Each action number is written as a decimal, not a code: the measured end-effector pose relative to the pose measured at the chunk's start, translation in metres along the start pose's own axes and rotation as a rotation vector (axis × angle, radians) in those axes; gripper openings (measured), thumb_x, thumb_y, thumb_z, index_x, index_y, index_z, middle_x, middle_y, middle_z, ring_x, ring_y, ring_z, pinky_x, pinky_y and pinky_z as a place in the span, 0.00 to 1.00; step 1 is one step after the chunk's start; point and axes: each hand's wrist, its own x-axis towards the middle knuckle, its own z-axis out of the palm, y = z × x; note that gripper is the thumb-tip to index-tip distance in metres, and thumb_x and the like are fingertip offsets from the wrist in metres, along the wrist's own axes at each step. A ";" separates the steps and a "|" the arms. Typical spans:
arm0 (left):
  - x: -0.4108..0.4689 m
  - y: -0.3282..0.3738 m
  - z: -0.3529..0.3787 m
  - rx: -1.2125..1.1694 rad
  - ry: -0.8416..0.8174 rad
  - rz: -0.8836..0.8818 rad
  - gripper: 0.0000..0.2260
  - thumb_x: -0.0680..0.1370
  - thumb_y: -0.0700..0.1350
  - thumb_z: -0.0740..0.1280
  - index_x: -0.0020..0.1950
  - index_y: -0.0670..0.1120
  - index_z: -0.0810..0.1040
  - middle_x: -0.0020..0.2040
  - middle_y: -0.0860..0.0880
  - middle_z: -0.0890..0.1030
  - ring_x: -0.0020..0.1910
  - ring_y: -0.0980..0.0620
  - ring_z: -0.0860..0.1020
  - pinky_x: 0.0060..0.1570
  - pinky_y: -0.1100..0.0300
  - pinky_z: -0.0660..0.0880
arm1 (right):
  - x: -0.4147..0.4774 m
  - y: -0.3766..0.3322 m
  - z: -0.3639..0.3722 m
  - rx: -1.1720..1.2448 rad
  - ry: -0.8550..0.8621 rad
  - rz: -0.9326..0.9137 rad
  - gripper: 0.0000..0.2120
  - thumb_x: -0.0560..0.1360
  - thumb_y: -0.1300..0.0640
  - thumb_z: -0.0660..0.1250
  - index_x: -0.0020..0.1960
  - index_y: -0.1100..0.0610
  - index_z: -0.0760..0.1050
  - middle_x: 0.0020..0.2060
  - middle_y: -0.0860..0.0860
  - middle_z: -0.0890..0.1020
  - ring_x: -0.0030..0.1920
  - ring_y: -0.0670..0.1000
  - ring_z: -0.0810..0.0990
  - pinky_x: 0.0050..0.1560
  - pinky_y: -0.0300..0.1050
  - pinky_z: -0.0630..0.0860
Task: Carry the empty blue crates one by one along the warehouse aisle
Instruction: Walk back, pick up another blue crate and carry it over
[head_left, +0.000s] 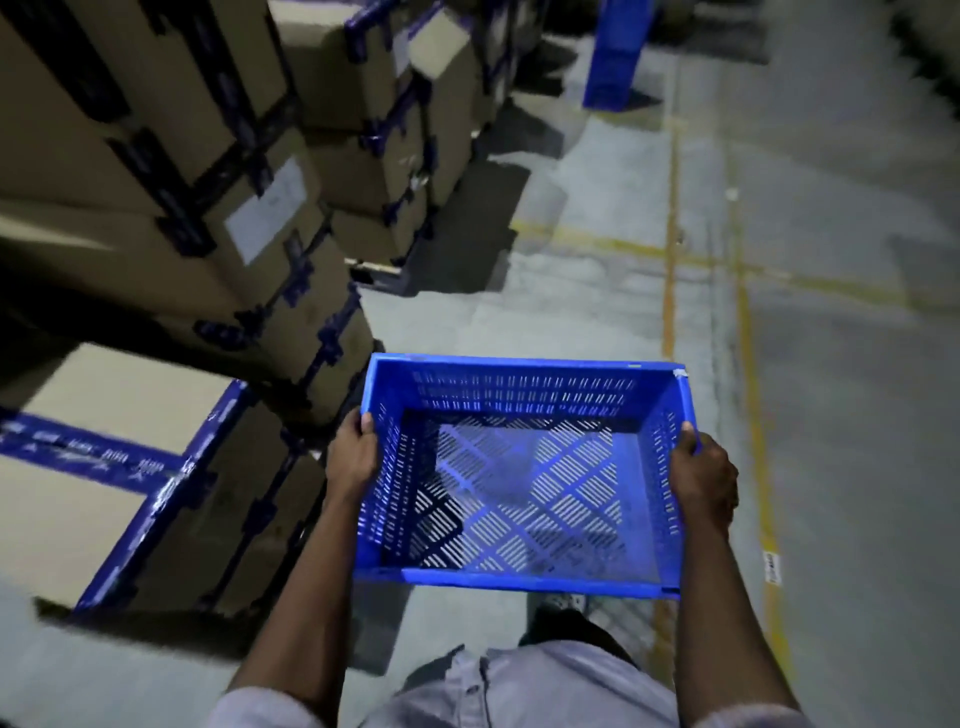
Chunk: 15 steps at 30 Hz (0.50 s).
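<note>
Over on the left, we've got cardboard boxes strapped with blue tape, stack after stack running up the aisle, with one low box nearest to us. Moving in, we see the left hand clamped on the left rim of the blue crate, thumb hooked over the top edge, the other fingers tucked out of our sight. The crate sits dead centre, held level in the air just ahead of the person's body, above the grey floor, and we can look straight through its slotted bottom: nothing inside. Under its near edge we catch a pale shirt and a shoe. Far up the aisle we spot a tall blue stack, too blurred for us to read. Across on the right rim, the right hand grips the same way, thumb over the edge. Further right, yellow lines run along the floor
</note>
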 end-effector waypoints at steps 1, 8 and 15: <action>0.005 0.012 0.006 0.009 -0.011 0.011 0.18 0.92 0.56 0.57 0.67 0.45 0.80 0.62 0.38 0.86 0.61 0.32 0.82 0.54 0.45 0.74 | 0.005 0.003 -0.007 0.012 0.011 0.024 0.27 0.87 0.36 0.54 0.68 0.54 0.81 0.62 0.65 0.83 0.62 0.71 0.80 0.61 0.64 0.78; 0.036 0.092 0.075 0.050 -0.126 0.108 0.19 0.92 0.56 0.58 0.74 0.47 0.80 0.67 0.36 0.85 0.65 0.32 0.83 0.56 0.47 0.72 | 0.054 0.025 -0.054 0.095 0.093 0.146 0.25 0.87 0.38 0.56 0.68 0.54 0.82 0.62 0.66 0.83 0.62 0.71 0.80 0.63 0.63 0.77; 0.058 0.161 0.149 0.077 -0.145 0.138 0.21 0.92 0.58 0.57 0.75 0.46 0.78 0.69 0.34 0.83 0.66 0.29 0.81 0.57 0.43 0.72 | 0.135 0.031 -0.079 0.081 0.106 0.184 0.25 0.87 0.37 0.55 0.67 0.53 0.81 0.62 0.65 0.83 0.61 0.69 0.82 0.60 0.59 0.77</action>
